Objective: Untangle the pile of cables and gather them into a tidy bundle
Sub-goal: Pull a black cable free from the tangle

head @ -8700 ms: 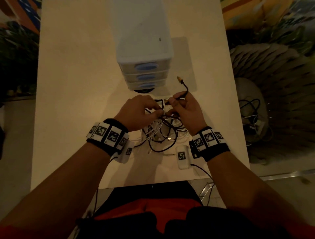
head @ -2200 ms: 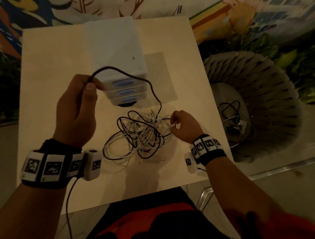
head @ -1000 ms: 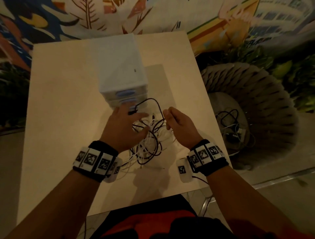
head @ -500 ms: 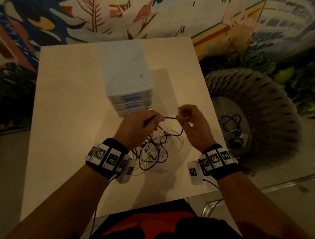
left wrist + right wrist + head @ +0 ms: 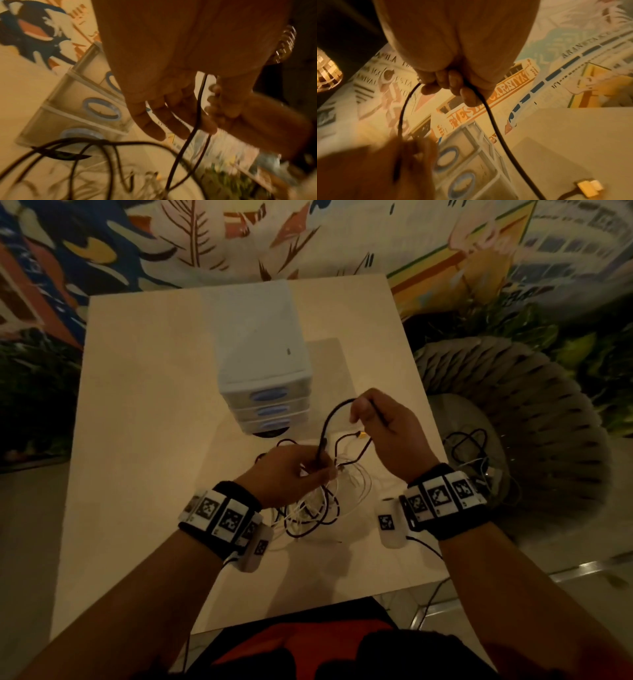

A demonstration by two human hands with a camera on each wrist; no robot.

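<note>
A tangle of black and white cables [image 5: 313, 503] lies on the pale table [image 5: 137, 440] between my wrists. One black cable [image 5: 329, 422] arches up out of it. My left hand [image 5: 318, 465] pinches that cable just above the pile; in the left wrist view the black cable [image 5: 199, 108] runs down past my fingers [image 5: 154, 119]. My right hand [image 5: 359, 412], higher and to the right, curls its fingers [image 5: 452, 83] round the top of the same cable [image 5: 493, 121]. The cable's plug end [image 5: 359, 435] hangs below my right hand, seen also as a pale connector [image 5: 589, 188].
A small white drawer unit [image 5: 263, 378] with blue handles stands just behind the pile. A woven chair [image 5: 513, 422] to the right of the table holds more loose cables [image 5: 469, 446]. The table's near edge runs just below my wrists.
My right hand has risen and drawn the black cable into a taller arch. My left hand has sunk a little toward the pile, still pinching the cable.
</note>
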